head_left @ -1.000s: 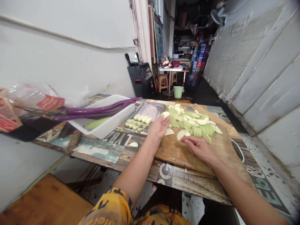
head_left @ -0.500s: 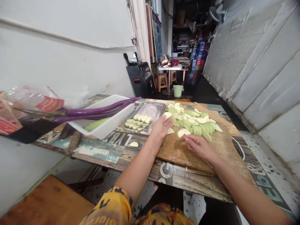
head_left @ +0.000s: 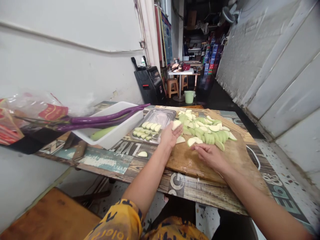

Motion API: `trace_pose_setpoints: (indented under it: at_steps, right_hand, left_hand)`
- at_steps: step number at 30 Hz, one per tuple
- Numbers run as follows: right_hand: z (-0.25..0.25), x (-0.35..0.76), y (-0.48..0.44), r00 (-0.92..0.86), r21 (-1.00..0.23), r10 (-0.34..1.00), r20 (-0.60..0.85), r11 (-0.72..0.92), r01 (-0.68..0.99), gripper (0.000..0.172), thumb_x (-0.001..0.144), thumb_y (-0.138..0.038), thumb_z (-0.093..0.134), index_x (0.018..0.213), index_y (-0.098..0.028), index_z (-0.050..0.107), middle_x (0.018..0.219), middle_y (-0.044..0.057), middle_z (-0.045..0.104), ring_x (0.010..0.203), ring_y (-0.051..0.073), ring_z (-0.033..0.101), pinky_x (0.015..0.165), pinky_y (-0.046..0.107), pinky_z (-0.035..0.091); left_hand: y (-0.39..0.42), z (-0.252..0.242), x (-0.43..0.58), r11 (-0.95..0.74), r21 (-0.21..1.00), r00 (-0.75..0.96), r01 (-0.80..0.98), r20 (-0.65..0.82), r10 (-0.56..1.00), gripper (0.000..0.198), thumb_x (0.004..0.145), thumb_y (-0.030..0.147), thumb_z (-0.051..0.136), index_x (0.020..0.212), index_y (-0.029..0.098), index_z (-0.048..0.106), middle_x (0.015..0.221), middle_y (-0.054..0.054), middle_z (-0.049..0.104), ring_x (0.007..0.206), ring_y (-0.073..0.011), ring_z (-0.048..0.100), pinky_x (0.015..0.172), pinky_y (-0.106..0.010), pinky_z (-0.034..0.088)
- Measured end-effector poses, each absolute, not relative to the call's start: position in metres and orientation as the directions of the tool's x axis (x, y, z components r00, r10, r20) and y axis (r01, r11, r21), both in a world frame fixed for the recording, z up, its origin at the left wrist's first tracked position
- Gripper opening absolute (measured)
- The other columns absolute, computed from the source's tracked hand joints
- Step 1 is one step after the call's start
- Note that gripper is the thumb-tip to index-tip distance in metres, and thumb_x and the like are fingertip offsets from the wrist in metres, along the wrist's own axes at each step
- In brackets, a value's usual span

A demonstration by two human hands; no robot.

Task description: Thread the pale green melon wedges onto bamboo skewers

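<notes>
My left hand [head_left: 170, 135] holds a pale green-edged vegetable slice [head_left: 176, 125] between thumb and fingers, above the left edge of the wooden cutting board [head_left: 190, 161]. My right hand [head_left: 206, 151] is pinched at the front of the slice pile, its fingertips on a thin stick that is hard to make out, beside a cut slice [head_left: 191, 141]. Many green and white slices [head_left: 210, 131] lie heaped on the board. Left of my left hand, a clear plastic tray [head_left: 163, 115] holds rows of slices [head_left: 147, 130].
A white bin [head_left: 110, 141] with long purple eggplants [head_left: 105, 118] across it stands at the left, near plastic bags [head_left: 32, 106]. One slice [head_left: 142, 154] lies on the table [head_left: 112, 163]. Thin sticks [head_left: 232, 125] lie behind the board, and a white cable loop [head_left: 256, 158] is at its right.
My left hand has shifted very slightly left and down with its slice. My right hand has hardly moved.
</notes>
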State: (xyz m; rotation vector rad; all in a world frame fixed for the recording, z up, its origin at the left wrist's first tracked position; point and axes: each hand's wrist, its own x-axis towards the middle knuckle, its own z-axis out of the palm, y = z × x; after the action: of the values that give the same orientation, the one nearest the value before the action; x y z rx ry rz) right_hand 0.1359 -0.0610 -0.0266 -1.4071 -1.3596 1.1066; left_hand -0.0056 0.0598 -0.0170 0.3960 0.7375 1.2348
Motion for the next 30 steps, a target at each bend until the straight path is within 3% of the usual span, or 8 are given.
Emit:
trace_pose_setpoints:
  at_steps: [3, 5, 9, 13, 17, 22, 26, 30]
  right_hand:
    - [-0.033, 0.136, -0.06, 0.025, -0.844, 0.978, 0.209, 0.167, 0.51, 0.029, 0.083, -0.035, 0.047, 0.088, -0.016, 0.068, 0.071, 0.004, 0.066, 0.064, 0.017, 0.059, 0.058, 0.026, 0.044]
    - [-0.037, 0.137, -0.059, 0.001, -0.758, 0.958, 0.287, 0.227, 0.611, 0.028, 0.085, -0.031, 0.044, 0.089, -0.017, 0.068, 0.085, 0.006, 0.069, 0.076, 0.02, 0.062, 0.067, 0.03, 0.045]
    - [-0.039, 0.137, -0.058, -0.034, -0.712, 0.95, 0.31, 0.256, 0.654, 0.029, 0.086, -0.03, 0.04, 0.089, -0.018, 0.066, 0.08, 0.006, 0.068, 0.074, 0.02, 0.061, 0.065, 0.029, 0.044]
    - [-0.034, 0.133, -0.059, -0.009, -0.848, 0.975, 0.221, 0.197, 0.491, 0.029, 0.086, -0.036, 0.042, 0.085, -0.016, 0.063, 0.058, 0.0, 0.056, 0.054, 0.014, 0.052, 0.052, 0.024, 0.039]
    - [-0.03, 0.132, -0.061, -0.02, -0.988, 1.0, -0.002, 0.001, 0.152, 0.031, 0.082, -0.045, 0.048, 0.085, -0.015, 0.059, 0.043, -0.009, 0.033, 0.034, 0.006, 0.026, 0.035, 0.019, 0.022]
    - [-0.033, 0.133, -0.061, -0.107, -0.975, 0.981, -0.165, -0.178, -0.132, 0.035, 0.078, -0.05, 0.052, 0.09, -0.017, 0.056, 0.041, -0.013, 0.023, 0.029, 0.004, 0.012, 0.029, 0.018, 0.016]
    - [-0.037, 0.132, -0.06, 0.062, -0.948, 0.995, 0.083, 0.059, 0.313, 0.03, 0.083, -0.044, 0.046, 0.081, -0.017, 0.061, 0.046, -0.006, 0.042, 0.037, 0.008, 0.035, 0.04, 0.021, 0.03]
    - [-0.04, 0.131, -0.06, 0.002, -0.6, 0.93, 0.368, 0.236, 0.764, 0.03, 0.087, -0.032, 0.039, 0.08, -0.018, 0.064, 0.066, 0.005, 0.063, 0.059, 0.016, 0.055, 0.058, 0.026, 0.037]
  left_hand:
    - [0.06, -0.019, -0.002, 0.266, 0.65, 0.108, -0.712, -0.273, 0.956, 0.007, 0.083, 0.018, 0.054, 0.085, 0.012, 0.056, 0.08, -0.009, 0.067, 0.077, -0.0198, 0.068, 0.081, -0.038, 0.052]
    - [0.06, -0.02, 0.0, 0.254, 0.654, 0.095, -0.713, -0.268, 0.959, 0.005, 0.082, 0.016, 0.055, 0.084, 0.012, 0.056, 0.082, -0.01, 0.067, 0.079, -0.0203, 0.068, 0.083, -0.039, 0.051]
    - [0.059, -0.021, 0.002, 0.271, 0.646, 0.12, -0.714, -0.268, 0.956, 0.005, 0.08, 0.016, 0.057, 0.082, 0.011, 0.056, 0.086, -0.011, 0.067, 0.085, -0.0223, 0.067, 0.084, -0.04, 0.051]
    - [0.057, -0.02, 0.002, 0.299, 0.63, 0.145, -0.717, -0.285, 0.947, 0.005, 0.08, 0.015, 0.058, 0.082, 0.012, 0.055, 0.087, -0.012, 0.067, 0.089, -0.0235, 0.066, 0.086, -0.04, 0.05]
    - [0.054, -0.019, 0.005, 0.311, 0.621, 0.159, -0.719, -0.288, 0.944, 0.004, 0.08, 0.014, 0.057, 0.083, 0.011, 0.054, 0.09, -0.012, 0.067, 0.09, -0.024, 0.066, 0.085, -0.04, 0.051]
    - [0.052, -0.021, 0.007, 0.3, 0.633, 0.156, -0.714, -0.274, 0.949, 0.004, 0.081, 0.013, 0.055, 0.084, 0.011, 0.055, 0.087, -0.011, 0.067, 0.087, -0.0234, 0.067, 0.082, -0.039, 0.052]
    - [0.051, -0.022, 0.008, 0.282, 0.642, 0.138, -0.713, -0.266, 0.954, 0.004, 0.081, 0.013, 0.055, 0.084, 0.011, 0.056, 0.087, -0.011, 0.067, 0.083, -0.0228, 0.067, 0.082, -0.039, 0.052]
    - [0.046, -0.022, 0.013, 0.289, 0.66, 0.136, -0.694, -0.274, 0.952, 0.004, 0.081, 0.013, 0.056, 0.083, 0.01, 0.057, 0.083, -0.01, 0.067, 0.082, -0.022, 0.068, 0.081, -0.038, 0.052]
